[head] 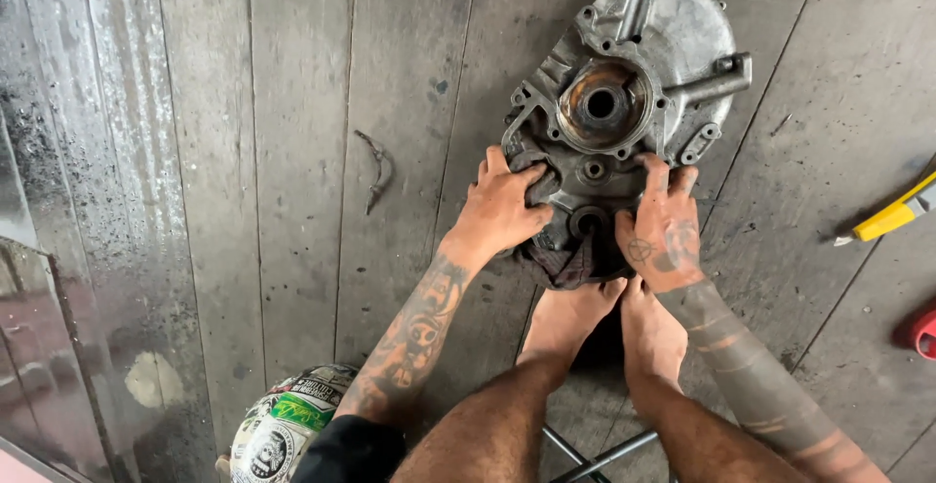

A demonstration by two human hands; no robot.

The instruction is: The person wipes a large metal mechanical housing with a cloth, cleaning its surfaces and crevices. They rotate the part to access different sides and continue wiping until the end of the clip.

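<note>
Fingers of both hands, left hand (502, 208) and right hand (666, 228), clamp the metal engine cover's (634, 74) six o'clock edge, a dark rag (575, 261) beneath, on the plank floor (292, 152)

Dull silver-grey cast-metal engine cover (634, 74), oil-blackened, with a rust-brown ring at its bore. Dark maroon checked rag (570, 259) beneath. Weathered grey wooden plank floor (292, 152), black-speckled toward its left edge. Yellow-handled tool (892, 215) and red object (921, 332) at the right edge. Sticker-patterned white helmet (283, 425), green patch, at the bottom edge.
</note>
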